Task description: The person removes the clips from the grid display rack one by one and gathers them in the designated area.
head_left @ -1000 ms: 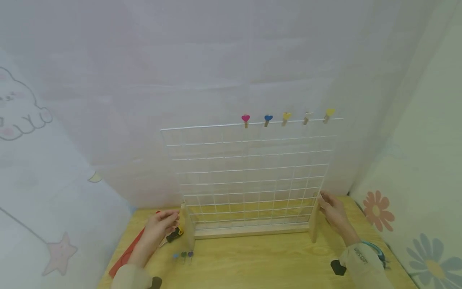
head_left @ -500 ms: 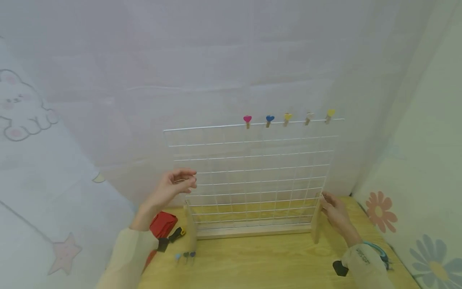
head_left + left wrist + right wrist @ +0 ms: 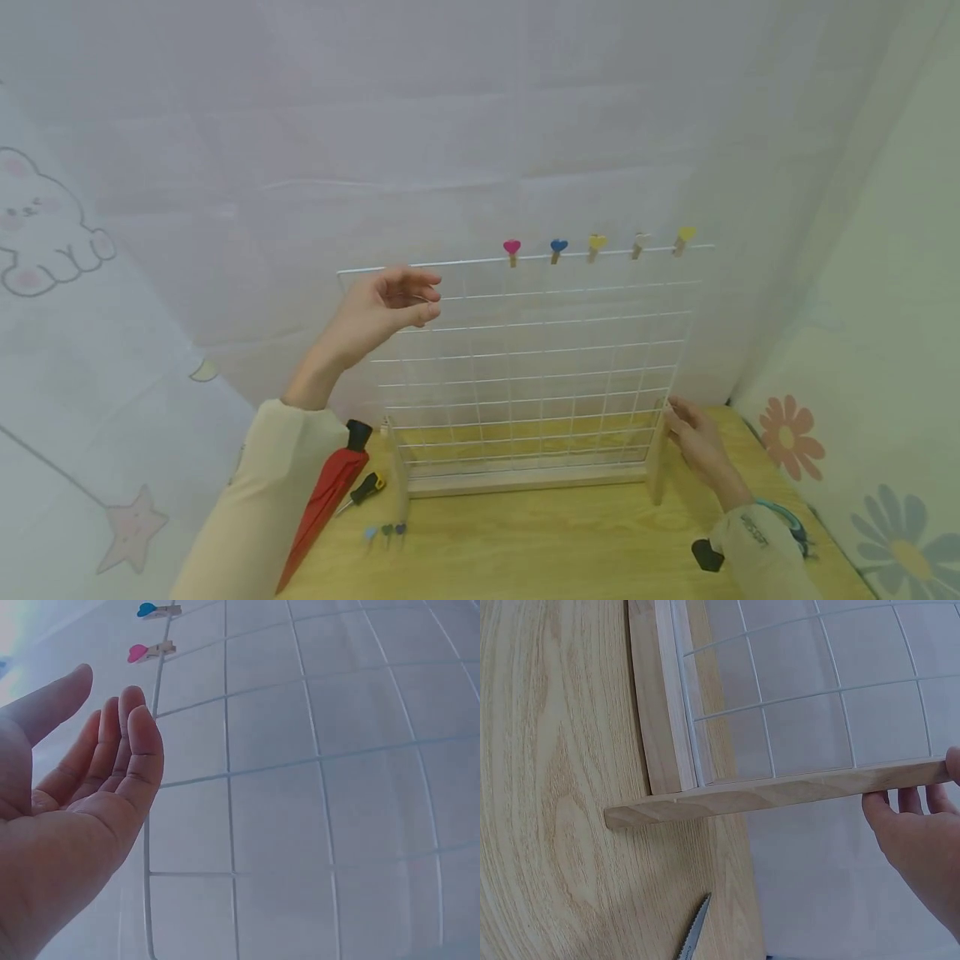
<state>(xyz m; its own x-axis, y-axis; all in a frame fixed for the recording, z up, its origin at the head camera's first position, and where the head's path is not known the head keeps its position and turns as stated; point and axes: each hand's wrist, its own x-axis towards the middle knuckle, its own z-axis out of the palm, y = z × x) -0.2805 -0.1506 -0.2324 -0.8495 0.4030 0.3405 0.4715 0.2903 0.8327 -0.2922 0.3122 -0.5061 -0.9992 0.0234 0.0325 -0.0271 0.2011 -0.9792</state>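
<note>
Wire rack (image 3: 510, 352) stands far on the counter (image 3: 525, 546) in my head view, the left hand (image 3: 378, 310) before its upper left. My left wrist view shows that hand free, loosely curved. Through the right wrist I see the right hand (image 3: 926, 840) gripping the rack's wooden post (image 3: 780, 796).

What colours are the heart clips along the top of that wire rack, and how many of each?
Pink clip: 1
Blue clip: 1
Yellow clips: 2
Pale clip: 1
Total on the rack: 5
</note>
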